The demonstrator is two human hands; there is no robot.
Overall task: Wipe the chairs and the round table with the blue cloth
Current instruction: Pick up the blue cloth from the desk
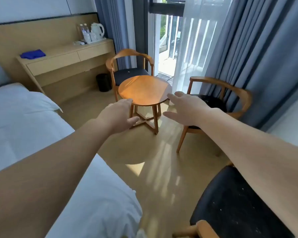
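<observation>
A blue cloth (33, 54) lies crumpled in a loose heap on the left end of a long wooden counter (65, 56) against the far wall, well away from both hands. It looks soft and light, the kind of thing that will sag and fold when lifted, so gathering a bunched handful from the top of the heap seems the simplest hold; it should not slip or break.

Further along the same counter, to the right, stand a white kettle (98, 30) and water bottles (84, 30) on a tray.

Near the window, a small round table (144, 90) with a bare, sunlit wooden top stands between two wooden armchairs with dark seats: the far chair (130, 66) behind it and the right chair (218, 100) beside the grey curtain (256, 57). A third dark-seated chair, the near chair (239, 203), fills the lower right corner; pale specks show on its seat.

Both bare arms stretch forward toward the table. The left hand (118, 114) and the right hand (186, 109) each have fingers spread apart and hold nothing. Neither appears to touch the table.

A white bed (24, 126) runs along the left, and a black bin (103, 82) sits on the floor below the counter.

Wiping has not begun; the cloth must be fetched first.
</observation>
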